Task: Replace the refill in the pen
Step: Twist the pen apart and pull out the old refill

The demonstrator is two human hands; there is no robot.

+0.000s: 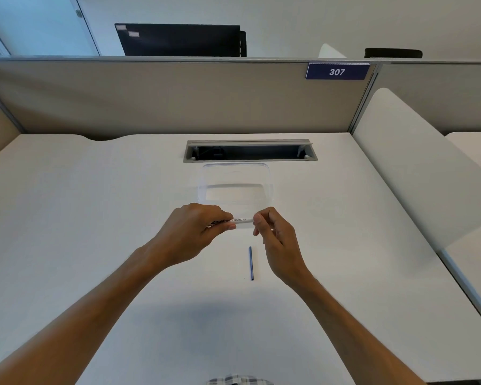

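In the head view, both bare arms are reaching forward over a white desk. The left hand is gripping the white pen near its dark end, fingers curled round the barrel and thumb pressing from below. The right hand is pinching the pen's other end between thumb and forefinger, while its remaining fingers are hanging loosely curled. The pen is being held level above the desk, lying left to right between the two hands, and its barrel is showing printed lettering that reads in part "WHITE BOARD".

A thin blue refill is lying on the desk just beneath the hands, near the right wrist, pointing roughly away from the person and touching neither hand. Behind the pen, a clear plastic container is sitting on the desk, apart from the hands. Beyond it, a cable slot is standing open in the desk surface. A grey partition is running along the far edge, carrying a blue sign numbered 307, and a dark monitor is showing above it
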